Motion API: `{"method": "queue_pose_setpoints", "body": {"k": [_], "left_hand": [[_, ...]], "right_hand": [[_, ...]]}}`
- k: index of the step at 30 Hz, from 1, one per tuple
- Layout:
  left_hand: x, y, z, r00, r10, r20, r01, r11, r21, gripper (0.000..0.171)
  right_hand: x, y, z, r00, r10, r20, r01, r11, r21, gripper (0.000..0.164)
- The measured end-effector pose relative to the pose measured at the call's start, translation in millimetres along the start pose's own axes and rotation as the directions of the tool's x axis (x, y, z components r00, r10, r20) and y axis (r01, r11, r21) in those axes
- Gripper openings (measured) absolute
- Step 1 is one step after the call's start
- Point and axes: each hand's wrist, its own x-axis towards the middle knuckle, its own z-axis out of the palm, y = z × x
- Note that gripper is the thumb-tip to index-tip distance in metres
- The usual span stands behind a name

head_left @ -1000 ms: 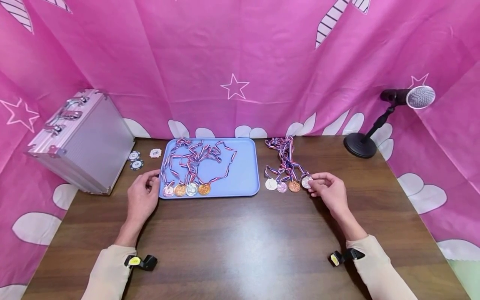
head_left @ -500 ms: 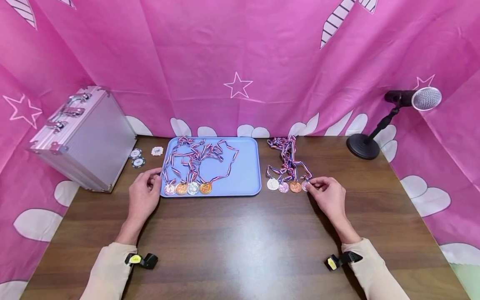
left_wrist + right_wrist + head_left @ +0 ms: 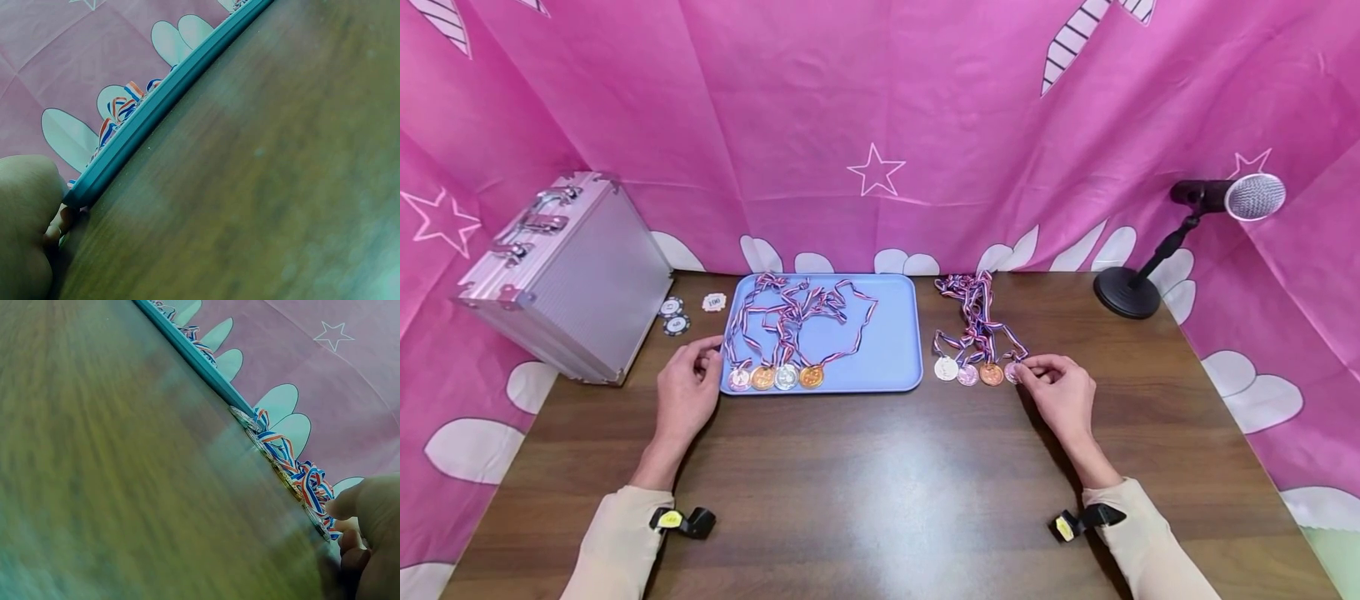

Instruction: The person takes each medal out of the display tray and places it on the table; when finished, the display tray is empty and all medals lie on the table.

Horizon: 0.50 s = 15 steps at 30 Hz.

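My left hand (image 3: 688, 387) is at the left end of a blue tray (image 3: 880, 333), its thumb and curled fingers gripping the rim at the front corner. Several medals (image 3: 763, 377) lie in a row along the tray's front, their striped ribbons tangled behind them. Right of the tray, a second row of medals (image 3: 991, 374) lies on the table with bunched ribbons (image 3: 973, 304) behind. My right hand (image 3: 1063, 396) pinches the edge of the rightmost medal (image 3: 1012, 372), a pinkish silver one. In the right wrist view, the thumb and fingers (image 3: 347, 503) are close beside this medal (image 3: 317, 524).
A silver case (image 3: 572, 283) stands at the left, with poker chips (image 3: 676, 325) beside it. At the back right is a microphone (image 3: 1255, 197) on a black stand (image 3: 1127, 293). A pink curtain (image 3: 805, 125) hangs behind the wooden table (image 3: 850, 492).
The right hand has brought the rightmost medal slightly left and down into line with the row beside it. The left hand stays at the tray. The head view has shifted slightly.
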Motion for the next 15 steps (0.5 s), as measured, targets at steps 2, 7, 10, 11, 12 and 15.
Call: {"method": "queue_pose_setpoints", "body": {"k": [2, 7, 10, 11, 12, 15], "left_hand": [[0.5, -0.1, -0.3, 1.000, -0.001, 0.004, 0.001, 1.000, 0.000, 0.030], [0.6, 0.6, -1.0, 1.000, -0.005, 0.011, 0.005, 1.000, -0.002, 0.030], [0.5, -0.1, -0.6, 1.000, -0.007, 0.013, 0.007, 1.000, -0.001, 0.030], [0.6, -0.5, -0.3, 1.000, -0.007, 0.013, 0.007, 1.000, -0.001, 0.030], [0.4, -0.3, -0.3, 1.000, -0.009, 0.014, 0.009, 1.000, -0.001, 0.030], [0.4, -0.5, 0.0, 1.000, -0.019, 0.020, 0.019, 1.000, 0.000, 0.031]], "right_hand": [[-0.2, 0.4, -0.1, 1.000, 0.008, -0.006, -0.008, 1.000, 0.012, 0.010], [-1.0, 1.4, 0.8, 1.000, -0.012, -0.022, 0.013, 0.999, 0.040, 0.008], [-3.8, -0.7, 3.8, 0.998, -0.051, -0.037, 0.054, 0.996, 0.074, 0.007], [-5.4, -2.3, 5.5, 0.997, -0.070, -0.040, 0.074, 0.993, 0.090, 0.007], [-7.5, -4.1, 7.7, 0.995, -0.091, -0.044, 0.095, 0.990, 0.106, 0.008], [-15.3, -14.0, 15.9, 0.988, -0.151, -0.040, 0.156, 0.977, 0.147, 0.009]]}}
